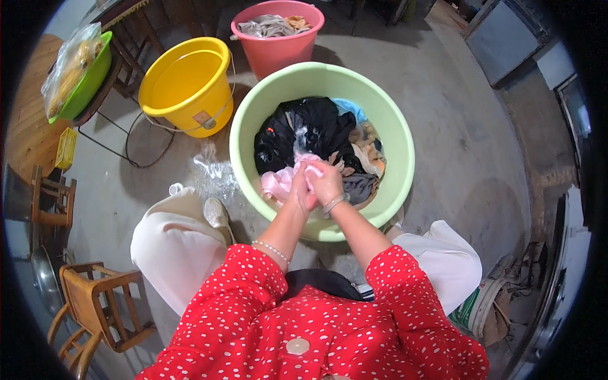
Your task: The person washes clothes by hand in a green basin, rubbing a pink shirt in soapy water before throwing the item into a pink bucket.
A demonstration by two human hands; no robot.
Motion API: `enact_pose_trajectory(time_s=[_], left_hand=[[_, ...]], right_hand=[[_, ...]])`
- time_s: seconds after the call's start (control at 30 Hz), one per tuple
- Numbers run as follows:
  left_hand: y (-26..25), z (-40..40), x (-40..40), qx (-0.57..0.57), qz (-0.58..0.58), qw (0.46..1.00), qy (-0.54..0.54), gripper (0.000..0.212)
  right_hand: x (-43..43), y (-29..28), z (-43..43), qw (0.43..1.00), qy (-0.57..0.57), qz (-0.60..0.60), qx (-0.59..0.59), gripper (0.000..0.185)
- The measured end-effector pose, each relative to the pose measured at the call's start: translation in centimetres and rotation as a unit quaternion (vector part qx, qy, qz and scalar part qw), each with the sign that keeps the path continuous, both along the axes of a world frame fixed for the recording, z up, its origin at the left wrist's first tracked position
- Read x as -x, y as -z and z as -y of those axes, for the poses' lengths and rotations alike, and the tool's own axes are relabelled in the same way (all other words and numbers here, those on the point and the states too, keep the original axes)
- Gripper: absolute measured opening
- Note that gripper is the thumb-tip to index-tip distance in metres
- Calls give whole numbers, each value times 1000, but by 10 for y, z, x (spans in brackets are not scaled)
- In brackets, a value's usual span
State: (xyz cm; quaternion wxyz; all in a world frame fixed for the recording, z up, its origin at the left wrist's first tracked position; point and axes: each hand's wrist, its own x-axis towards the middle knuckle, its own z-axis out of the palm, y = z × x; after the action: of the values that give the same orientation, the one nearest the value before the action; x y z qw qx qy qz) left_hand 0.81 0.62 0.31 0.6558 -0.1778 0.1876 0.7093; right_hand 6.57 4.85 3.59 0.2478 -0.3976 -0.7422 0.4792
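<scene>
Both hands are close together over a large pale green plastic tub (399, 137). My left hand (300, 187) and my right hand (327, 183) grip a wet pink cloth (278, 184) between them, part of which hangs down to the left into the tub. Behind the hands lies a black garment (308, 128) with white suds on it. To its right are a light blue cloth (350, 108), a beige and orange cloth (371, 156) and a dark grey cloth (361, 187), wet and bunched together. The fingertips are partly hidden by the pink cloth.
A yellow bucket (221, 57) holding liquid stands left of the tub; a pink bucket (278, 54) with clothes stands behind. Spilled suds (213, 166) lie on the concrete floor. At left are a green basin (90, 85) with bagged corn and a wooden chair (102, 304).
</scene>
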Motion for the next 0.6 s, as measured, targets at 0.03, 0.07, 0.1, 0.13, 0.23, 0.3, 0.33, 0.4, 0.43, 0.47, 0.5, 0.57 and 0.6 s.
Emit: enact_pose_trajectory(time_s=[0.03, 0.07, 0.1, 0.13, 0.23, 0.3, 0.33, 0.4, 0.43, 0.47, 0.5, 0.57, 0.6], left_hand=[[63, 3, 15, -160, 55, 985, -28, 56], [74, 5, 15, -145, 38, 988, -37, 55], [79, 5, 14, -133, 22, 990, -43, 55], [81, 3, 17, -125, 1, 991, -49, 54], [84, 4, 19, -186, 64, 980, -24, 51], [82, 1, 7, -103, 9, 992, -69, 41], [79, -4, -2, -62, -19, 994, -87, 36], [57, -16, -14, 14, -74, 993, -93, 30], [55, -15, -11, 4, -58, 994, -90, 29], [53, -12, -6, -5, -42, 995, -88, 29], [55, -9, 0, -15, -24, 996, -89, 28], [80, -4, 16, -133, -78, 987, -50, 25], [73, -5, 17, -99, -85, 990, -56, 25]], right_hand=[[6, -1, 20, 999, -42, 4, -33, 23], [4, -1, 32, 998, -52, 28, -23, 22], [1, -11, 43, 997, -58, 51, -15, 21], [2, -21, 50, 995, -67, 70, -12, 21], [4, -28, 65, 980, -79, 85, -165, 18], [7, -15, 44, 956, -86, 138, -242, 23], [8, -6, 25, 946, -78, 194, -250, 24], [5, -12, 2, 947, -41, 210, -238, 25], [5, -21, 0, 960, -22, 167, -222, 27], [7, -16, 4, 955, -17, 149, -258, 25], [8, -13, 12, 950, -38, 123, -284, 25], [10, -17, 36, 934, -84, 63, -341, 24], [8, -29, 44, 930, -142, 58, -335, 25]])
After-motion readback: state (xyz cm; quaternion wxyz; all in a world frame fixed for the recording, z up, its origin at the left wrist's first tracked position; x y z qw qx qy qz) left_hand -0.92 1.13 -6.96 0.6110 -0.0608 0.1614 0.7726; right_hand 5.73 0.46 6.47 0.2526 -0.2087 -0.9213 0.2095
